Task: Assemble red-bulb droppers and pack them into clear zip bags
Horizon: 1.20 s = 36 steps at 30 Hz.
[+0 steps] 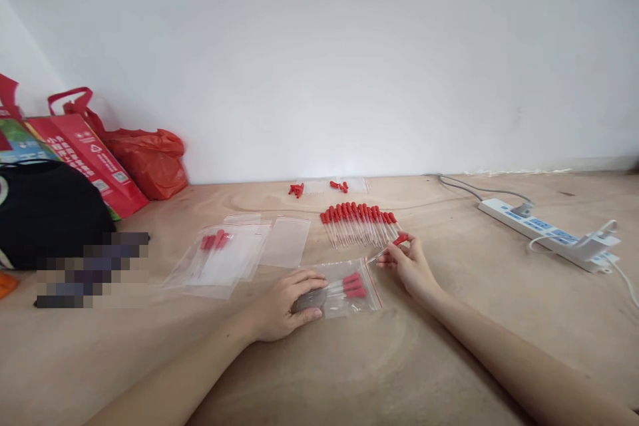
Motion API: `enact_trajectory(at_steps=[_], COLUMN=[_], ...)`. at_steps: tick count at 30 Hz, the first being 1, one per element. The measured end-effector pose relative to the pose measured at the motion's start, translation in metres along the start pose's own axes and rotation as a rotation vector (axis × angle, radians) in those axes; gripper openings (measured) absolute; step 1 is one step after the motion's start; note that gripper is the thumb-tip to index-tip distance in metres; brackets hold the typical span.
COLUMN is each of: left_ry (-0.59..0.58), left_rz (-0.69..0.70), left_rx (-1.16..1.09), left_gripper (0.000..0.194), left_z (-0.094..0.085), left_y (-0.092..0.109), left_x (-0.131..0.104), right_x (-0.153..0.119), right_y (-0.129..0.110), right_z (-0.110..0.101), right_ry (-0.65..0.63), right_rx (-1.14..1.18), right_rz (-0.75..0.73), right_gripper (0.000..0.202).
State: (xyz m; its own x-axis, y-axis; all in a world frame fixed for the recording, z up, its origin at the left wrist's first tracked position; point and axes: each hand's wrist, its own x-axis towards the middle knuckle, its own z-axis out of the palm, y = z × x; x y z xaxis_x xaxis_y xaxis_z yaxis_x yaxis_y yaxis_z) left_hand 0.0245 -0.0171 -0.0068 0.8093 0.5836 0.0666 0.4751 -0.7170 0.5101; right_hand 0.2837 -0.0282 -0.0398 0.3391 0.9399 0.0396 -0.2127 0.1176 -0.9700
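A clear zip bag (339, 309) lies flat on the wooden table, with several red-capped droppers (354, 285) and a dark round object (310, 301) inside. My left hand (287, 306) rests on the bag's left part, thumb and fingers apart. At the bag's right, open-looking edge, my right hand (407, 265) pinches one red-capped dropper (399, 239), its clear tip pointing left toward the bag. Just beyond lies a fanned row of several red-capped droppers (357, 214). Left of the bag are flat clear bags (287, 239) and a bag holding red-capped droppers (215, 239).
Loose red caps (296, 190) and more red pieces on clear plastic (339, 186) lie near the wall. A white power strip (544, 233) with cables is at right. Red bags (147, 160) and a black bag (50, 213) stand at left, beside a pixelated object (94, 273).
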Motion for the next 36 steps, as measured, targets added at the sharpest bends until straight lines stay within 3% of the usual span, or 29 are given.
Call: enact_trajectory(at_steps=[8, 13, 20, 28, 36], left_ry=[0.015, 0.015, 0.005, -0.006, -0.005], left_rz=[-0.057, -0.05, -0.048, -0.049, -0.034], left_rx=[0.004, 0.002, 0.016, 0.033, 0.043], left_gripper=[0.047, 0.047, 0.046, 0.046, 0.045], left_z=[-0.001, -0.001, -0.002, 0.0, 0.0], left_y=[0.003, 0.002, 0.004, 0.002, 0.001], left_x=[-0.002, -0.002, -0.001, -0.001, -0.001], right_x=[-0.011, -0.015, -0.012, -0.008, -0.002], right_y=[-0.002, -0.002, 0.007, 0.003, 0.006], right_z=[0.012, 0.012, 0.009, 0.012, 0.001], right_ry=[-0.093, -0.2, -0.308, -0.476, -0.419], right_rx=[0.028, -0.154, -0.413, -0.425, -0.547], right_rz=[0.145, 0.109, 0.007, 0.018, -0.062], right_gripper=[0.038, 0.04, 0.028, 0.02, 0.021])
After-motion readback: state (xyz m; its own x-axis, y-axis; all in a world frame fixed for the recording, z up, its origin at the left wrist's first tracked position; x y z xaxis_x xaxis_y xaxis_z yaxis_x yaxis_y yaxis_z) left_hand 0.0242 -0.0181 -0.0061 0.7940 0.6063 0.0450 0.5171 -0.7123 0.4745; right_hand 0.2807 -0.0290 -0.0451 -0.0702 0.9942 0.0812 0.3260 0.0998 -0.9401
